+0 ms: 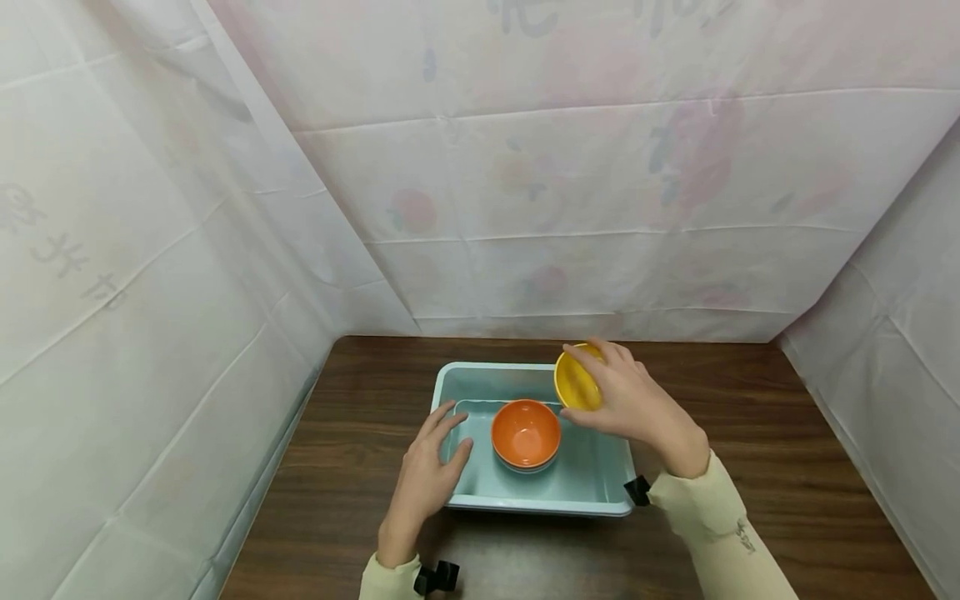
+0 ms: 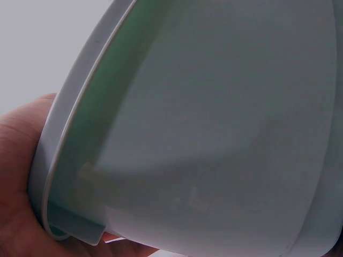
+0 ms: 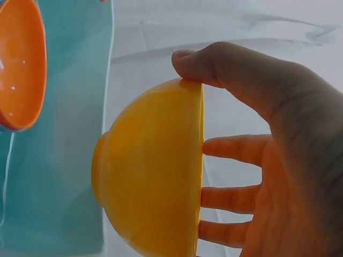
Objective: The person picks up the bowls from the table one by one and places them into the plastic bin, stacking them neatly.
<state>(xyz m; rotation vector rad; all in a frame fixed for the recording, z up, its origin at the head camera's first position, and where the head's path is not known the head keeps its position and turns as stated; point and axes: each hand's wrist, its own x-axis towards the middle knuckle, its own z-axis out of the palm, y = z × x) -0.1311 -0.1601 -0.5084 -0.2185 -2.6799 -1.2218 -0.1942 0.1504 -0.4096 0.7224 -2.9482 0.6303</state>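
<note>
My right hand grips a yellow bowl by its rim, thumb on one side and fingers on the other. The bowl is tipped on its side over the back right part of a pale blue-green tray. Inside the tray, near its middle, an orange bowl sits on top of a bluish bowl, of which only a thin edge shows. My left hand is at the tray's left side with fingers spread over the rim, holding nothing. The left wrist view is mostly filled by the tray wall.
The tray stands on a dark wooden table. White printed sheets hang behind the table and along its left and right sides. A black wrist strap on the right arm is close to the tray's front right corner.
</note>
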